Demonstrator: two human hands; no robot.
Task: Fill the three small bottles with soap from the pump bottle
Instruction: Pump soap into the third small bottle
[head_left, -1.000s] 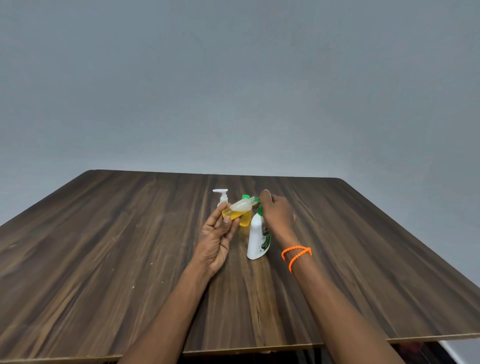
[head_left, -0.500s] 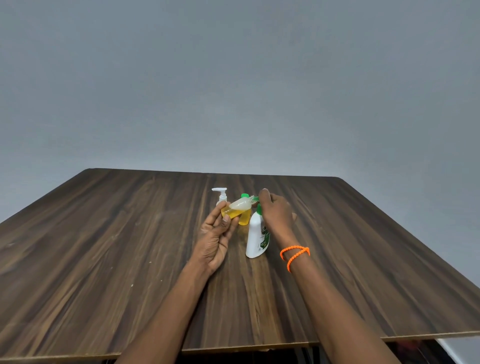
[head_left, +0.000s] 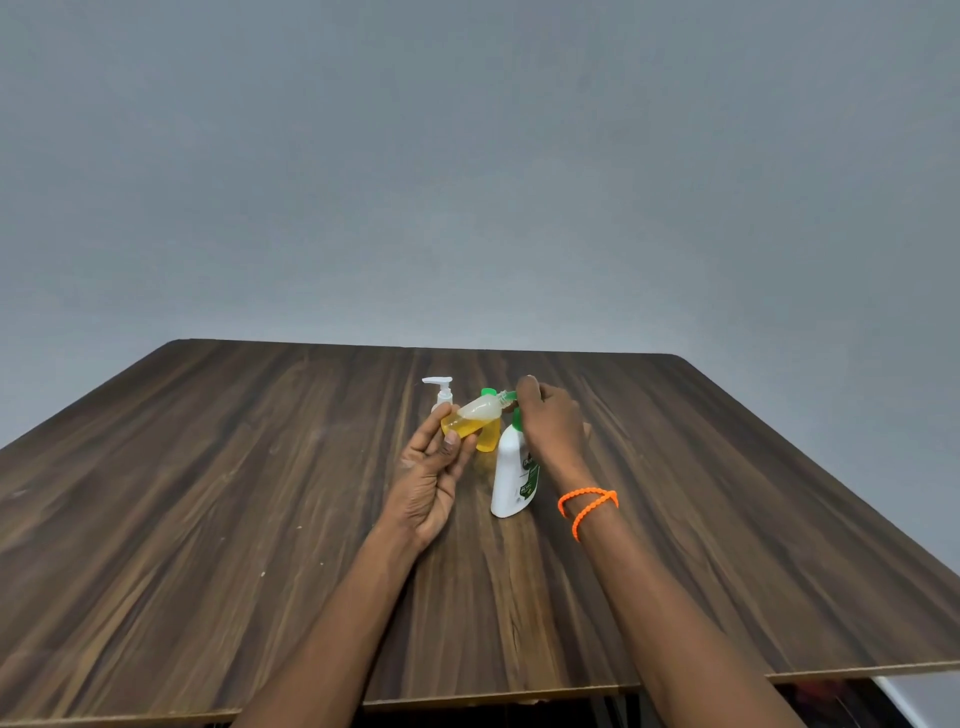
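A small clear bottle (head_left: 475, 418), part filled with yellow soap, is held tilted above the worktop (head_left: 208, 493) by the left hand (head_left: 434, 480), whose fingers and thumb are curled round its lower end. Its neck points toward the right hand (head_left: 553, 423), whose fingertips are pinched on a green cap (head_left: 511, 396) at the mouth. The step in hand is judged to be the capping or uncapping of this bottle; which of the two cannot be told from the view. Behind it a second small bottle (head_left: 489, 436) with yellow soap and a green top is seen standing, partly hidden. A white pump bottle (head_left: 442, 395) stands just beyond the left fingers, and a white bottle with a green label (head_left: 511, 475) stands upright under the right wrist, very near it. An orange band (head_left: 587, 506) is worn on the right wrist. A third small bottle cannot be made out with certainty. For the next move, a steady hold by the left hand is called for while the cap is turned, with the bottle kept tilted up so no soap is spilled. Care is needed near the white labelled bottle, which could be tipped by the right forearm. Broad open room is left on both sides of the worktop, and all edges lie well apart from the cluster.
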